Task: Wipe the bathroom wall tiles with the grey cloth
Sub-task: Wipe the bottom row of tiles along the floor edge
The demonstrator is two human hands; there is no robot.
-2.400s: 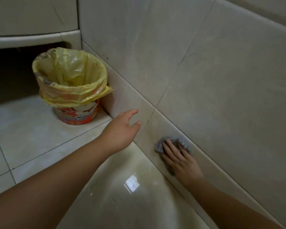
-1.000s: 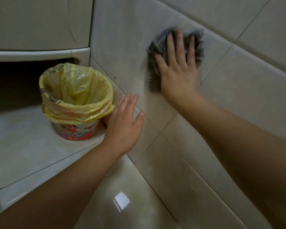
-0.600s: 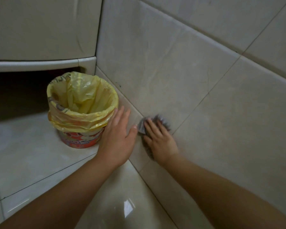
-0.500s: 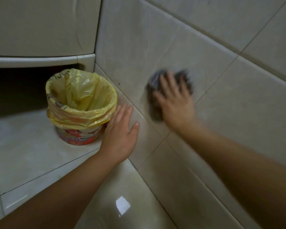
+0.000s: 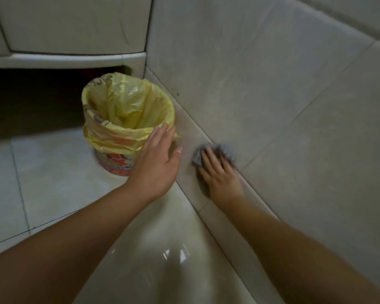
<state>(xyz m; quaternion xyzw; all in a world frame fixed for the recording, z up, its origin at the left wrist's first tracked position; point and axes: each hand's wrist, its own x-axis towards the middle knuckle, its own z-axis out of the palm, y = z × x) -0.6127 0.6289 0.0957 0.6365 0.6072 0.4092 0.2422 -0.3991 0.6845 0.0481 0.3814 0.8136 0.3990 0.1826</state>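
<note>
Low on the wall tiles, at the grout line where the narrow bottom row meets the large tile above it, the right hand presses the grey cloth flat against the surface. Its fingers are spread and nearly straight, not curled round the fabric, so pressure alone pins the cloth. The cloth is bunched. It shows past the fingertips on the upper side and along the hand's left edge toward the wrist, so its longer run seems to follow the fingers, though blur softens its outline. The left hand is just beside it, nearer the wall's far corner, open with straight fingers and holding nothing; whether it touches the bottom row cannot be told. Its fingertips overlap the yellow bag lining a small bin, which stands on the floor close to the wall's bottom edge, below a pale cabinet. Only 1 hand has the cloth, and the next stroke turns on that. With fabric lying ahead of the fingertips, a push up the large tile would probably carry it along, while a drag back toward the wrist risks the hand sliding off it. Toward the far corner, the left hand and the bin stand in the way.
</note>
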